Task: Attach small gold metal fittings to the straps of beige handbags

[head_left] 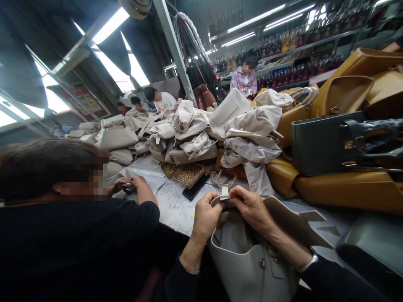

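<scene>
A pale grey handbag [252, 264] stands open in front of me at the table's near edge. My left hand [205, 216] is closed on the bag's upper rim. My right hand [252, 207] pinches the same rim just beside it, at a small pale strap tab [224, 192] that sticks up between the two hands. Both wrists come out of dark sleeves, with a watch on my right one.
A co-worker in black sits close at my left, hands [132, 184] on a small part. A box of small gold hardware [188, 173] and a black phone [195, 187] lie on the table [171, 205]. Heaps of beige bags [189, 134], tan bags [349, 188] and a dark green bag [325, 142] crowd the far side.
</scene>
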A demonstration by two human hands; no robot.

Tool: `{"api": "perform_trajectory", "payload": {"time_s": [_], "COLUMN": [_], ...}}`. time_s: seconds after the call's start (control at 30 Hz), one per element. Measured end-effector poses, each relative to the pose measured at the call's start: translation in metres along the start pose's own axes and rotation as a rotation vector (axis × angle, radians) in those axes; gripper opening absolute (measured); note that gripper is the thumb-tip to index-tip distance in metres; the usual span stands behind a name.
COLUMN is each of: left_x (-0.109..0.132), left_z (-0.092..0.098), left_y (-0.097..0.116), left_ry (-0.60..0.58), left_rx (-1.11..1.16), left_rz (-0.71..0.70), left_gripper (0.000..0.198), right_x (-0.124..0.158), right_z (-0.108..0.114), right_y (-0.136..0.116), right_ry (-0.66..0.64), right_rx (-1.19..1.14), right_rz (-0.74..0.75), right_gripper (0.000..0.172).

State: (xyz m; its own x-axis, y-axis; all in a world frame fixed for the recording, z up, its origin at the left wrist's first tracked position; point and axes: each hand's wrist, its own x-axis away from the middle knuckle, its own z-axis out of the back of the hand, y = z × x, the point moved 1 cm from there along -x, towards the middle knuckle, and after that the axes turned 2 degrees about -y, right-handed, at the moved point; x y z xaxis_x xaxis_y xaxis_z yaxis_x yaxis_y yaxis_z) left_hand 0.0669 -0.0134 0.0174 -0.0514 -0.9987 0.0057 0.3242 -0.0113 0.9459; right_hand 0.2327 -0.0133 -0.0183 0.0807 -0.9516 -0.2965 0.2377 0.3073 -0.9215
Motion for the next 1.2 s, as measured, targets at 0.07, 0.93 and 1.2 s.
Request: {"api": "perform_trajectory", "payload": {"time_s": [0.07,0.93,1.2], "left_x": [-0.003,0.009,0.02], "left_z": [0.0,-0.002,-0.01], "left_y": [-0.001,-0.011,-0.034], "left_ry": [-0.011,0.064,0.248], "left_rx": [0.099,-0.013,-0.082], "left_rz": [0.076,-0.187,-0.371], "left_gripper": [0.013,0.011,0.023], "right_x": [-0.002,-0.002,0.009], "right_z": [0.0,0.006,0.01], "right_y": [0.003,-0.002,-0.009], "right_ry": [-0.002,-0.144,-0.184], "right_rx": [-0.03,-0.258,-0.092], "right_rz": [-0.027,0.023,0.283], "right_gripper": [0.009,0.015,0.019]}}
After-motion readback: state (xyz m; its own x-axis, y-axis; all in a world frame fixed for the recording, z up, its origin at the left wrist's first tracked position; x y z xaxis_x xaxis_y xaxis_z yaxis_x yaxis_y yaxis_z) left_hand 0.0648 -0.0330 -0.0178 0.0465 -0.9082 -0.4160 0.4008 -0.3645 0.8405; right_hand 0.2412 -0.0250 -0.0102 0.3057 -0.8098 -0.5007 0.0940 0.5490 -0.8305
